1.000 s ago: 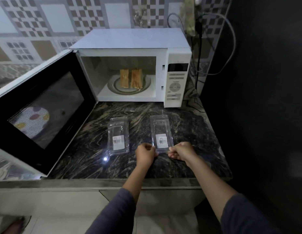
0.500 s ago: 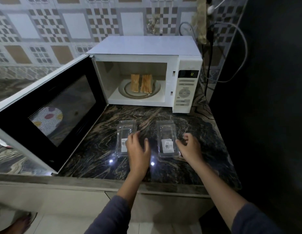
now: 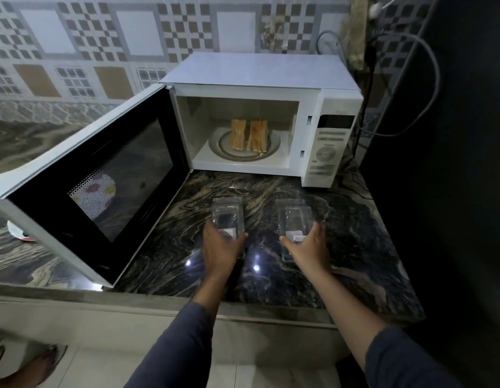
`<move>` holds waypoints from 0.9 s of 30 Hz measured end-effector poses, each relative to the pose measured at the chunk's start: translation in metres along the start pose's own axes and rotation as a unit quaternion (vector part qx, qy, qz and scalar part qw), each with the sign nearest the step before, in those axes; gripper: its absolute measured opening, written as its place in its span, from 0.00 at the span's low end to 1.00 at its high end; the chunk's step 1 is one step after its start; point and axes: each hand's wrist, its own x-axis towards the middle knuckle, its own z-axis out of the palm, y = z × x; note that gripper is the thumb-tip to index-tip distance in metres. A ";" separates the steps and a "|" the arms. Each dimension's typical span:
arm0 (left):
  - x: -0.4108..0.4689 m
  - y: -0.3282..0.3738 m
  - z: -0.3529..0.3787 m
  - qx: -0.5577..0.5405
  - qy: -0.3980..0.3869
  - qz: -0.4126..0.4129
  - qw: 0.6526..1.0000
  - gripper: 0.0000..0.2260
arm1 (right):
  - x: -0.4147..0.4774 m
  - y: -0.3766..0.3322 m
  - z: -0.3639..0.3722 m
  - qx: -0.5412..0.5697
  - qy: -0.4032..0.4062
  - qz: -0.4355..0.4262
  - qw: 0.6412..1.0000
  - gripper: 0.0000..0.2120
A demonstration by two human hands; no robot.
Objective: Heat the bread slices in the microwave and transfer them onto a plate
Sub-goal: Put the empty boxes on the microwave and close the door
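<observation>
The white microwave stands at the back of the counter with its door swung wide to the left. Inside, two stacks of toasted bread slices lie on the round turntable plate. In front of it, two clear plastic trays lie side by side on the counter. My left hand clasps the near end of the left tray, thumb on one side and fingers on the other. My right hand clasps the near end of the right tray the same way.
The dark marble counter ends at a dark wall on the right. A cable loops beside the microwave. The open door blocks the counter's left side, where a small red and white object lies.
Both hands let go of the right tray and spread apart. The left hand went to the left tray, and each hand now closes around one tray. The camera tilted up slightly.
</observation>
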 end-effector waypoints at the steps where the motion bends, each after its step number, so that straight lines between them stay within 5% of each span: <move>1: 0.001 -0.001 -0.001 0.000 0.003 0.001 1.000 0.39 | -0.002 -0.001 0.001 0.002 0.009 0.001 1.000 0.43; 11: 0.008 0.020 -0.029 -0.088 -0.011 0.100 0.991 0.31 | -0.031 -0.028 -0.002 0.079 0.153 -0.057 0.983 0.38; 27: 0.115 0.220 -0.056 -0.111 0.056 0.275 0.953 0.38 | 0.083 -0.190 -0.106 0.168 0.274 -0.248 0.914 0.38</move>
